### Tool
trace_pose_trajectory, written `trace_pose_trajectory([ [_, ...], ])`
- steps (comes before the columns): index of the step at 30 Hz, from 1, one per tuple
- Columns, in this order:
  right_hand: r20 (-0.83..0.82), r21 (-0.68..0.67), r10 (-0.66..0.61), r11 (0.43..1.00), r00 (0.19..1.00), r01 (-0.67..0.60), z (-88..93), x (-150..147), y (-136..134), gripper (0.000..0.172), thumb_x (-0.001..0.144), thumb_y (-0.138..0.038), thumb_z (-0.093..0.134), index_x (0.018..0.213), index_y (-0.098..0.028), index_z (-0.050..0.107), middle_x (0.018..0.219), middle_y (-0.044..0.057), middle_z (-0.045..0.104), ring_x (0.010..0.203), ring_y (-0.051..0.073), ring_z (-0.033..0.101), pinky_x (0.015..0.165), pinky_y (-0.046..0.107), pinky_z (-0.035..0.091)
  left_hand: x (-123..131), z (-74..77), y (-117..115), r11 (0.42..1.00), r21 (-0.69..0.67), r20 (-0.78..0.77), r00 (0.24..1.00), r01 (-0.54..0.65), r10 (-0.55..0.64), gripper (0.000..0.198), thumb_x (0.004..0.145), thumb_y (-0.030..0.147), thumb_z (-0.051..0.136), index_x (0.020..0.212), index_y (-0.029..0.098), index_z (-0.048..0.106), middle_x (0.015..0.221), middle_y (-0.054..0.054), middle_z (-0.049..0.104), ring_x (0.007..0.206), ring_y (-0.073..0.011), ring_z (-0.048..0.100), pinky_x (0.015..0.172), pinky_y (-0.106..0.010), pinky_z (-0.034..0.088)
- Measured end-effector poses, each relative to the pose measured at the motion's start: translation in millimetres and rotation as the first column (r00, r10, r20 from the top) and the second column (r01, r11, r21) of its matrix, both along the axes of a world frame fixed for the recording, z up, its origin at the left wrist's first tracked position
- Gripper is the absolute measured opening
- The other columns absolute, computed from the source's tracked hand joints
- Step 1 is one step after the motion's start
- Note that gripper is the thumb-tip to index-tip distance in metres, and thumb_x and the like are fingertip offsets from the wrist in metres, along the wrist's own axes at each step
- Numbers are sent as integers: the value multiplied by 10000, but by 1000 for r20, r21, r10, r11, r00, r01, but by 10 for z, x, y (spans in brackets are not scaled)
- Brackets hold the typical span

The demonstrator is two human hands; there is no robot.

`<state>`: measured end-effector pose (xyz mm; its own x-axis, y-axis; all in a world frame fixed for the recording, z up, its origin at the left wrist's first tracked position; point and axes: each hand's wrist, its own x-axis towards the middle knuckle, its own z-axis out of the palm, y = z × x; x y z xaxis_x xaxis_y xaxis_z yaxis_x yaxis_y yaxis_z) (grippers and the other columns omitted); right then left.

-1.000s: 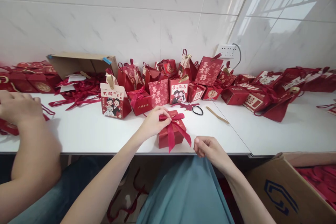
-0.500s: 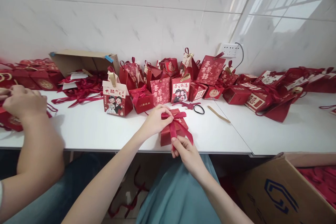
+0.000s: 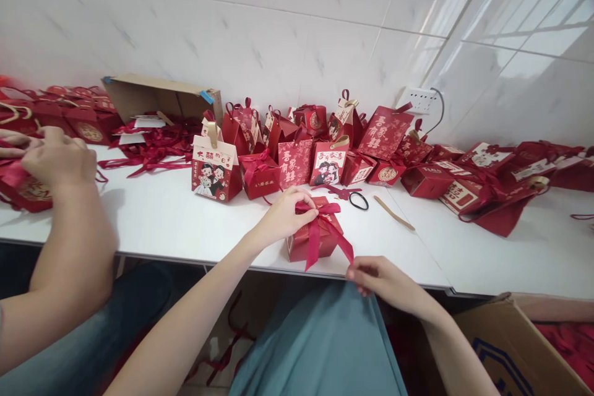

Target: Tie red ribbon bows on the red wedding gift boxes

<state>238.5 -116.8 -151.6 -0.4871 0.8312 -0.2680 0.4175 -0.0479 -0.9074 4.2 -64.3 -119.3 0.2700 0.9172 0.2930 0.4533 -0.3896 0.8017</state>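
Note:
A small red gift box [image 3: 299, 249] stands near the front edge of the white table, with a red satin ribbon [image 3: 313, 249] tied in a bow on its top. My left hand [image 3: 290, 213] is closed at the bow, thumb and fingers pinching its left loop. Low on the right, my right hand [image 3: 383, 281] has its fingertips pinched together at the end of the ribbon's right tail, just off the table edge. The other tail hangs loose down the front of the box. Part of the bow is hidden behind my left fingers.
Behind stand several decorated red boxes [image 3: 260, 179]. A black elastic ring [image 3: 359, 201] and a gold strip [image 3: 394, 213] lie to the right. A heap of ribbons [image 3: 158, 151] spills from a cardboard box [image 3: 162, 83]. A co-worker's hand [image 3: 60, 158] works at left. A carton [image 3: 524, 346] stands lower right.
My right hand has moved right and down, from the hanging left tail to the end of the right tail. My left hand stays at the bow. The whole view has shifted slightly.

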Motion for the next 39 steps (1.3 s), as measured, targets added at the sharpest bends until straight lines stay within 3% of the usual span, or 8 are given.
trace_pose_trajectory([
  [3, -75, 80, -257, 962, 964, 262, 117, 101, 198, 493, 732, -661, 543, 679, -172, 571, 518, -35, 490, 454, 97, 441, 480, 256, 362, -2, 15, 9, 1000, -7, 7, 1000, 22, -22, 88, 765, 284, 591, 738, 202, 607, 990, -31, 589, 966, -190, 580, 928, -340, 421],
  [5, -135, 90, -335, 933, 932, 348, 170, 18, 343, 533, 725, -697, 513, 709, -167, 563, 521, -36, 481, 437, 92, 433, 448, 246, 337, -1, 19, 4, 1000, -10, 19, 1000, 17, -17, 121, 763, 326, 603, 778, 206, 612, 1017, -33, 589, 990, -190, 571, 931, -331, 413],
  [9, -159, 101, -303, 942, 940, 320, 197, -281, 564, 574, 724, -726, 473, 655, -161, 535, 566, -4, 504, 489, 109, 469, 453, 244, 335, -36, 17, -44, 974, 88, 126, 972, -209, 197, 232, 799, 400, 549, 927, 209, 578, 1063, -42, 575, 1038, -184, 541, 916, -306, 396],
  [11, -190, 133, -293, 938, 937, 321, 190, -399, 620, 570, 738, -724, 448, 586, -176, 479, 555, -9, 482, 484, 104, 446, 459, 247, 324, -73, 26, -71, 928, 74, 121, 927, -366, 356, 248, 828, 440, 485, 828, 200, 549, 914, -27, 595, 895, -179, 567, 805, -291, 414],
  [13, -244, 161, -291, 928, 925, 335, 177, -473, 651, 554, 751, -706, 449, 544, -193, 409, 517, -30, 424, 463, 95, 400, 469, 251, 309, -104, 48, -88, 908, -8, -6, 908, -418, 418, 356, 847, 502, 416, 669, 202, 491, 700, 2, 569, 692, -171, 547, 657, -278, 388],
  [17, -314, 180, -276, 922, 908, 343, 136, -534, 677, 507, 766, -648, 486, 550, -200, 387, 501, -45, 372, 468, 93, 343, 487, 254, 276, -107, 84, -85, 912, -134, -202, 911, -388, 358, 467, 827, 570, 389, 544, 201, 426, 552, 14, 515, 554, -164, 487, 556, -271, 317],
  [29, -467, 56, -273, 940, 841, 336, 123, -581, 562, 495, 717, -586, 600, 515, -198, 368, 498, -66, 342, 459, 64, 259, 466, 241, 216, 6, -86, -312, 915, -175, 176, 903, -364, 393, 313, 831, 427, 459, 617, 200, 430, 600, 41, 480, 596, -121, 475, 563, -223, 366],
  [39, -487, 54, -286, 933, 825, 356, 48, -541, 601, 502, 701, -586, 624, 511, -203, 362, 481, -66, 346, 449, 65, 268, 461, 238, 219, 18, -172, -302, 921, -195, 139, 920, -336, 366, 287, 869, 419, 401, 678, 208, 437, 646, 36, 530, 629, -130, 505, 590, -232, 379],
])
